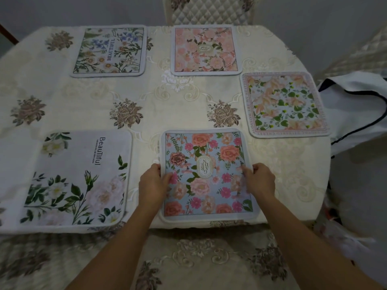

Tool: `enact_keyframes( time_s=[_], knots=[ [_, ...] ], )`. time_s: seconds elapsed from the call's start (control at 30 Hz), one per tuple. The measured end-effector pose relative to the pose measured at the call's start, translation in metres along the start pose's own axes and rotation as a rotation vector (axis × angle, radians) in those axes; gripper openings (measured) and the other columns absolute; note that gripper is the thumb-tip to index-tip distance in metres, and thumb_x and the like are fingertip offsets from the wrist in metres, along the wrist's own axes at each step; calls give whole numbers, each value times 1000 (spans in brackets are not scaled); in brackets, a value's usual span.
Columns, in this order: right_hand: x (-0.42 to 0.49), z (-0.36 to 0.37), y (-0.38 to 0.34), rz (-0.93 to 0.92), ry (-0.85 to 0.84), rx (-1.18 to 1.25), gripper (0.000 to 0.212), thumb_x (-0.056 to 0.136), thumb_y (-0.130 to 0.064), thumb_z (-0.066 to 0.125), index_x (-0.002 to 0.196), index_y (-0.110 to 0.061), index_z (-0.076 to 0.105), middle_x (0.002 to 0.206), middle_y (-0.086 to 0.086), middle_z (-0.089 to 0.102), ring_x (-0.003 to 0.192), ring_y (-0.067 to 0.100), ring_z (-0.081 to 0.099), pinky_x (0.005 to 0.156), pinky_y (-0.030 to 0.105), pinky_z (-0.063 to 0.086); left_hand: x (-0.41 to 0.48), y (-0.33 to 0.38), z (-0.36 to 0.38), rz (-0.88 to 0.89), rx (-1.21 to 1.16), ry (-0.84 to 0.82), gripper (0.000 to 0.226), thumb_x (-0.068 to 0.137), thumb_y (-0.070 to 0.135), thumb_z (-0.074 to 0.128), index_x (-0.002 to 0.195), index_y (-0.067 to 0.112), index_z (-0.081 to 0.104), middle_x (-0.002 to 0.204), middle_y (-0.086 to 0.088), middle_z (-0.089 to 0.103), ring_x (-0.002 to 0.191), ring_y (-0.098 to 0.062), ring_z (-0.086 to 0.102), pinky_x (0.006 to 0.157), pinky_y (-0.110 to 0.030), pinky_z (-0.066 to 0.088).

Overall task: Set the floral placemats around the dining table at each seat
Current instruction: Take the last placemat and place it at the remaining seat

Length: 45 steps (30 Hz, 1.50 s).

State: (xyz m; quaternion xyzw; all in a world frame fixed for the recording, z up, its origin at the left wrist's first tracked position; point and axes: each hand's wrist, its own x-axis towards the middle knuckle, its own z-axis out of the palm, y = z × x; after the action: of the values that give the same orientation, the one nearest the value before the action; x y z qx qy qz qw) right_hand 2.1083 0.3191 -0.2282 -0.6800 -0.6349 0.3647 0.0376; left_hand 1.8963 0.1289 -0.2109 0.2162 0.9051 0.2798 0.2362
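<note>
A blue placemat with pink and orange roses (206, 174) lies flat at the near edge of the table (178, 105). My left hand (154, 183) pinches its left edge and my right hand (259, 180) pinches its right edge. To its left lies a white placemat with white flowers (77, 178). At the far side are a white placemat with blue flowers (110, 50) and a pink rose placemat (205, 50). A peach lily placemat (284, 104) lies at the right edge.
A cream embroidered tablecloth covers the table and hangs over the near edge. A quilted chair back (209, 10) stands at the far side. A white bag with dark trim (356, 109) lies off the table's right side.
</note>
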Motion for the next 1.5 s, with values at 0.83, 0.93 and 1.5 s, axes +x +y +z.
enact_keyframes(
  time_s=[0.83,0.93,1.5],
  knots=[
    [-30,80,-23,-950,-59,-594,61,104,-37,25,157,-8,20,164,11,18,153,25,10,123,46,18,19,15,71,621,611,-90,61,102,42,22,157,16,16,165,-6,11,153,-19,3,123,-48,13],
    [-22,70,-12,-1002,-42,-650,66,104,-49,21,158,-12,12,166,8,9,154,20,2,125,43,10,21,1,64,618,610,-75,67,101,50,24,158,18,6,166,-3,2,153,-17,-2,124,-44,7],
    [1,52,7,-764,109,-506,71,101,-50,38,157,-11,18,165,8,15,154,21,8,124,40,12,24,-17,51,452,545,-14,69,100,51,19,158,17,3,166,-6,-6,153,-17,-9,124,-42,6]
  ],
)
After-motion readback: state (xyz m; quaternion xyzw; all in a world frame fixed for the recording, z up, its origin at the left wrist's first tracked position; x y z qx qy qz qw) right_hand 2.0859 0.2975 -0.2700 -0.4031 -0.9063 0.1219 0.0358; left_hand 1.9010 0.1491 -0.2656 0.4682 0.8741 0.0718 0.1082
